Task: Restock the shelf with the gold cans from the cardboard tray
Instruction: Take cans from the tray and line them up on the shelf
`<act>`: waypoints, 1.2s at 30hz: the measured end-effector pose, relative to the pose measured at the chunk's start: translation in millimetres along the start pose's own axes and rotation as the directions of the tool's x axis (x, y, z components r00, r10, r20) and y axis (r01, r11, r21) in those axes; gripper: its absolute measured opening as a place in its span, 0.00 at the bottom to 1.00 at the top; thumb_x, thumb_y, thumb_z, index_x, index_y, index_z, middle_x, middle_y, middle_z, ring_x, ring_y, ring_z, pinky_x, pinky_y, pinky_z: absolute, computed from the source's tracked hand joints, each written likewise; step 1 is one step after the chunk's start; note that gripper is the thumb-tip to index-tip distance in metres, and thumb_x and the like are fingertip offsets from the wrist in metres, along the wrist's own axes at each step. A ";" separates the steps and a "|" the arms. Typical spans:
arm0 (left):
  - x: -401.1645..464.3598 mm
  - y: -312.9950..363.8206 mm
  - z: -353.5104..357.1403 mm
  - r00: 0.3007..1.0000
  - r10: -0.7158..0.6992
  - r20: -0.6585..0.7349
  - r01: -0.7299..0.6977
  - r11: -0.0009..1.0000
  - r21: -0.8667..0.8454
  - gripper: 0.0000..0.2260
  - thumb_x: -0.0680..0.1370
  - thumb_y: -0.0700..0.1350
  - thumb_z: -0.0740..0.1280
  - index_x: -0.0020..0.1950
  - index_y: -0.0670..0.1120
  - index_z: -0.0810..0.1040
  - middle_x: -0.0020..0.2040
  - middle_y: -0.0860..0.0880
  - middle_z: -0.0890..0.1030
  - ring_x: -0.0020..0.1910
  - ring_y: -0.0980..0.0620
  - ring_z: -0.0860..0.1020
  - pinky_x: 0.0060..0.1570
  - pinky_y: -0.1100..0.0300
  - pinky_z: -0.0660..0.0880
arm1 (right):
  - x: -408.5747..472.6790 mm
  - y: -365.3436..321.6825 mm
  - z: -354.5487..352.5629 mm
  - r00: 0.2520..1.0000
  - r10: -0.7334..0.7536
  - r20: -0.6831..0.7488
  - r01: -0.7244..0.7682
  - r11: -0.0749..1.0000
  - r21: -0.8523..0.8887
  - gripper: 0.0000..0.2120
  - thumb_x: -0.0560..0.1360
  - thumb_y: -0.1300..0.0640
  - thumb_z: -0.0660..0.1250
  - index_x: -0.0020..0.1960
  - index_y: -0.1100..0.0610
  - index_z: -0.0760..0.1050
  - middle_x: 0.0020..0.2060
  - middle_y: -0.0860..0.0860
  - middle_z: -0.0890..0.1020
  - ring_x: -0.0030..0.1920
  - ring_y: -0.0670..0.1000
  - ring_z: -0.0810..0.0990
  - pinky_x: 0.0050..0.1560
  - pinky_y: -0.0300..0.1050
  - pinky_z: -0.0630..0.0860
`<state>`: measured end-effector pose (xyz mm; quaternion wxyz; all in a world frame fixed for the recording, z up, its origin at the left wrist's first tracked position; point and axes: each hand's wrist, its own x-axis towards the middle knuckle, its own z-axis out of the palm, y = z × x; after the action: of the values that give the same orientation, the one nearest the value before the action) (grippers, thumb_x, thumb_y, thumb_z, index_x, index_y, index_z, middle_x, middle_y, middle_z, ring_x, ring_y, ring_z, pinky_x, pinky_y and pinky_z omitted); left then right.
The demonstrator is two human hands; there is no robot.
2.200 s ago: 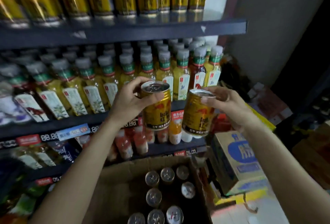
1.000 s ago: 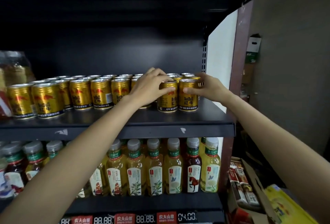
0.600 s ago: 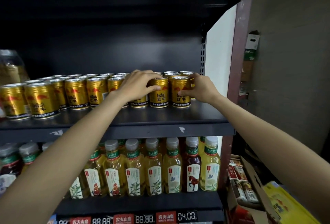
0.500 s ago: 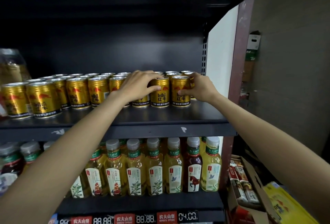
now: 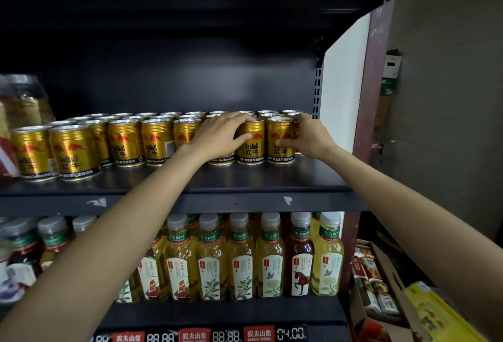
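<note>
Now hands point(image 5: 269, 134) grip two gold cans point(image 5: 265, 141) on shelf point(image 5: 190, 178)

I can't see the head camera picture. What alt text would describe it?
Two bare hands reach onto a dark shop shelf, the left hand gripping one upright gold can and the right hand gripping the gold can beside it, at the right end of a long row of gold cans. Bottled tea drinks fill the shelf below.

Glossy metal gold cans point(image 5: 250, 141) (silvery lids), matt dark shelf point(image 5: 245, 178), clear plastic bottles point(image 5: 269, 257)
</note>
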<state>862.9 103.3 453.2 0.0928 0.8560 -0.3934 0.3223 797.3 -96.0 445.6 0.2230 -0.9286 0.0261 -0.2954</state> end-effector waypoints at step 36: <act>-485.6 112.8 154.3 0.624 -0.449 0.640 0.737 0.610 -0.291 0.14 0.74 0.40 0.69 0.59 0.46 0.77 0.56 0.49 0.78 0.55 0.53 0.76 0.57 0.58 0.73 | -436.8 27.0 215.4 0.742 0.035 0.670 -0.051 0.999 0.004 0.15 0.74 0.57 0.63 0.61 0.54 0.74 0.57 0.53 0.78 0.55 0.57 0.78 0.48 0.50 0.75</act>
<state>619.7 261.8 19.5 0.3235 0.9294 -0.1547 -0.0878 560.3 44.3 43.0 0.2345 -0.9694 -0.0376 0.0624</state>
